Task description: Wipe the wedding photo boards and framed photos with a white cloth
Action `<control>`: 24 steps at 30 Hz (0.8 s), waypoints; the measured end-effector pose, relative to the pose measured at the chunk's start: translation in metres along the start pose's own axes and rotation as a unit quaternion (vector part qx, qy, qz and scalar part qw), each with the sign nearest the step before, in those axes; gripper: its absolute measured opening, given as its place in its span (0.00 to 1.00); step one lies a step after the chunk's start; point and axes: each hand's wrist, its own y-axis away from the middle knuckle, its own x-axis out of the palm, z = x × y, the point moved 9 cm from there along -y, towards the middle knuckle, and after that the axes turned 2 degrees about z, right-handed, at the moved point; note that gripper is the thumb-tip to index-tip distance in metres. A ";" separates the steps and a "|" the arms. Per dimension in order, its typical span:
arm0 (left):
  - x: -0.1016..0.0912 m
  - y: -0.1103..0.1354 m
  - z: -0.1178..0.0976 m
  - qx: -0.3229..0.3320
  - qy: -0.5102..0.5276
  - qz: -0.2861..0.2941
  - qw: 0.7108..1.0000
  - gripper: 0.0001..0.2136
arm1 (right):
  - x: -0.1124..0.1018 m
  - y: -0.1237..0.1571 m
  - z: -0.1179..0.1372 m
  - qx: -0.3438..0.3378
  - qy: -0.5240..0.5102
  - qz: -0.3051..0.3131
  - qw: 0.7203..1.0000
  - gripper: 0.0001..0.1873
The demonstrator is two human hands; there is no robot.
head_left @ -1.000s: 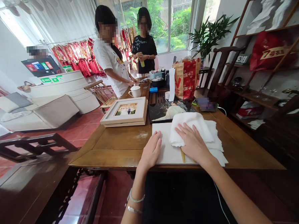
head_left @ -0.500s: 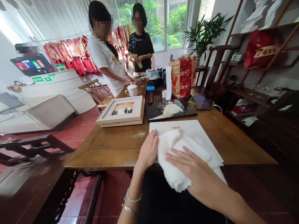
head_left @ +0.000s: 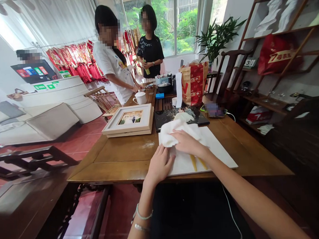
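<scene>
A white board (head_left: 220,152) lies flat at the table's near edge, with yellow strips (head_left: 194,163) on its lower part. Across its far left end lies a bunched white cloth (head_left: 185,127), partly over the dark picture panel behind. My right hand (head_left: 186,142) grips this cloth, fingers bent on top of it. My left hand (head_left: 159,164) rests on the left edge of the board, fingers extended and thumb apart, its fingertips close to the cloth. Part of the board is hidden under the cloth and my forearm.
Stacked picture frames (head_left: 130,120) stand left of the board. Behind it are the dark picture panel (head_left: 162,119), a white lidded cup (head_left: 140,97), a paper bag (head_left: 195,83) and a phone (head_left: 215,109) on a cable. Two people stand at the table's far end.
My right hand has moved the cloth away from me to the board's far left end, uncovering the yellow strips. My left hand has shifted slightly nearer to me.
</scene>
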 end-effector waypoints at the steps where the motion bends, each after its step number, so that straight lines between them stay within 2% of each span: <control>1: -0.001 0.000 0.000 -0.006 0.001 0.000 1.000 0.18 | 0.002 -0.007 0.010 -0.012 -0.001 0.008 1.000 0.30; 4: -0.001 -0.001 0.001 -0.017 -0.003 0.004 1.000 0.17 | 0.004 -0.013 0.027 -0.022 0.009 0.017 1.000 0.26; 7: 0.000 -0.001 0.001 -0.008 -0.005 0.002 1.000 0.17 | -0.001 -0.003 0.018 0.001 0.032 0.010 0.999 0.24; 10: 0.001 0.000 0.003 -0.004 0.001 0.001 1.000 0.20 | -0.011 0.016 -0.015 0.047 0.055 -0.005 0.997 0.26; 15: 0.003 0.000 0.006 -0.015 0.008 0.004 1.000 0.21 | -0.030 0.048 -0.085 0.120 0.078 -0.033 0.989 0.30; 18: 0.003 0.000 0.006 -0.025 0.009 0.007 1.000 0.22 | -0.033 0.063 -0.111 0.138 0.082 -0.052 0.986 0.35; 21: 0.003 0.000 0.006 -0.031 0.008 0.007 0.999 0.22 | -0.026 0.080 -0.106 0.105 0.068 -0.067 0.990 0.40; 24: 0.003 0.000 0.006 -0.031 0.005 0.008 0.999 0.22 | -0.017 0.112 -0.078 0.044 0.050 -0.074 0.995 0.44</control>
